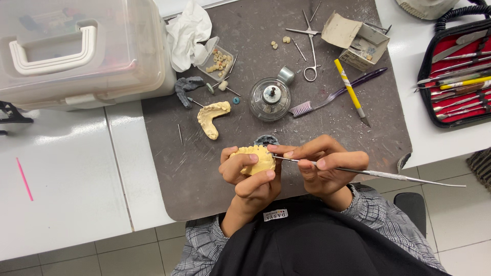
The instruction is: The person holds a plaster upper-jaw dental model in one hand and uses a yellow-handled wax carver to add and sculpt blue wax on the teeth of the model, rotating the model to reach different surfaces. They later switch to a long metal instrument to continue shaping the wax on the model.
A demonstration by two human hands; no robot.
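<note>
While the left hand [249, 176] grasps a yellow plaster teeth model [255, 157] over the near edge of the dark mat [204, 168], the right hand [327, 168] pinches a thin metal tool [378, 175], tip touching the model's side. Tool's long handle sticks out right, past the mat edge, over floor. Just beyond the hands: second plaster model [212, 117], glass dome lid [270, 98], purple toothbrush [337, 93], yellow pen [350, 92]. Bare mat left of the hands. White surface [66, 194] further left. Red tool case [458, 71] at far right edge.
</note>
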